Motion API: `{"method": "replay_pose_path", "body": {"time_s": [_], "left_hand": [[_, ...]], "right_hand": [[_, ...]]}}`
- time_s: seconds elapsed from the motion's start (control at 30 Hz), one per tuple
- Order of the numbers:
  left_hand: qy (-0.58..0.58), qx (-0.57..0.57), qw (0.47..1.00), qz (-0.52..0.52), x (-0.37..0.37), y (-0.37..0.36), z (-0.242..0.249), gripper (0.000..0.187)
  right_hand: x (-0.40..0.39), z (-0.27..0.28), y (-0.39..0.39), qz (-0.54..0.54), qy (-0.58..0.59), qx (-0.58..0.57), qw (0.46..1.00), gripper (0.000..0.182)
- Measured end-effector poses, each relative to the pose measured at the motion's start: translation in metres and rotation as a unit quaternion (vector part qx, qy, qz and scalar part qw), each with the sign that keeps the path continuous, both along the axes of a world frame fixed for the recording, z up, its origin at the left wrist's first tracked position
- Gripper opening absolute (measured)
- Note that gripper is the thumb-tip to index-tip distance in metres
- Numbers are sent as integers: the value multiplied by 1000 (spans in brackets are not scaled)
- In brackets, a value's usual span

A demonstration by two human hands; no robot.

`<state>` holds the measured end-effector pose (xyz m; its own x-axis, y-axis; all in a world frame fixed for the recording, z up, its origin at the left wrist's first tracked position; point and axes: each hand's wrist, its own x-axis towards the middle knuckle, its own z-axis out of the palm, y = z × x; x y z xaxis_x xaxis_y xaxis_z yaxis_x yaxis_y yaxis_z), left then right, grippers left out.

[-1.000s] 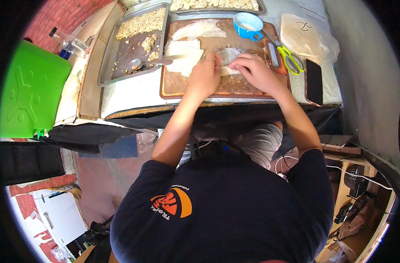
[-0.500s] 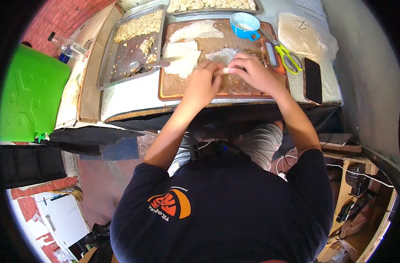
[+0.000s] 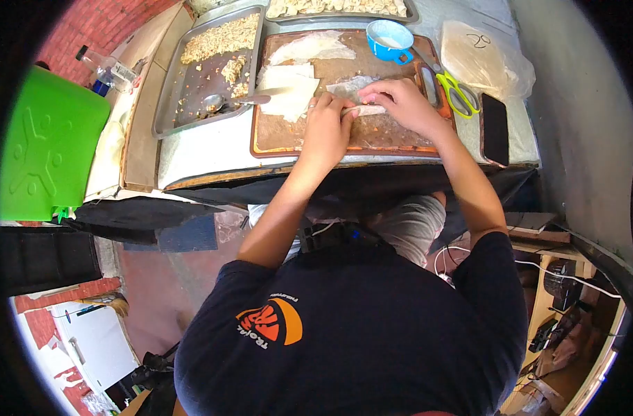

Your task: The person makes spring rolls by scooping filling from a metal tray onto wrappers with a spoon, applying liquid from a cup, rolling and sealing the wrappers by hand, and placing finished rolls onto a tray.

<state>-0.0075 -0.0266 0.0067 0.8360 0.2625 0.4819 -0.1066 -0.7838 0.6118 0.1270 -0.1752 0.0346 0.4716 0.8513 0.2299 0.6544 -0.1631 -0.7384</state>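
Both of your hands sit together on the wooden cutting board, curled over a thin wrapped roll that lies crosswise between them. Your left hand presses its fingertips down on the roll's left end, and your right hand pinches the right end, so the roll is pinned against the board under both hands, with only its pale middle showing. At 12 o'clock from the roll, touching it, lies the loose corner of its translucent wrapper, flat on the board. At 10 o'clock from your left hand a stack of white wrapper sheets rests on the board, and a metal spoon lies with its handle across them and its bowl in the steel tray further to the left. That tray holds crumbly filling heaped at its far end. At 3 o'clock from your right hand, just off the board on the counter, lie green-handled scissors, and beyond them a dark phone. At 12 o'clock, on the far edge of the board, stands a blue cup, with a bag of wrappers to its right and a second tray of finished pieces behind.
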Motion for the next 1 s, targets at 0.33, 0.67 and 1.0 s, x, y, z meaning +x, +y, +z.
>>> {"method": "replay_pose_path", "body": {"time_s": [0.33, 0.67, 1.0], "left_hand": [[18, 29, 998, 54, 5, -7, 1, 16], [14, 29, 995, 98, 15, -6, -2, 16], [88, 101, 978, 160, 17, -10, 1, 28]], "right_hand": [[10, 10, -4, 83, -28, -41, 995, 18], [6, -14, 1, 31, -138, -9, 990, 22], [-1, -20, 20, -88, -169, -84, 978, 22]]}}
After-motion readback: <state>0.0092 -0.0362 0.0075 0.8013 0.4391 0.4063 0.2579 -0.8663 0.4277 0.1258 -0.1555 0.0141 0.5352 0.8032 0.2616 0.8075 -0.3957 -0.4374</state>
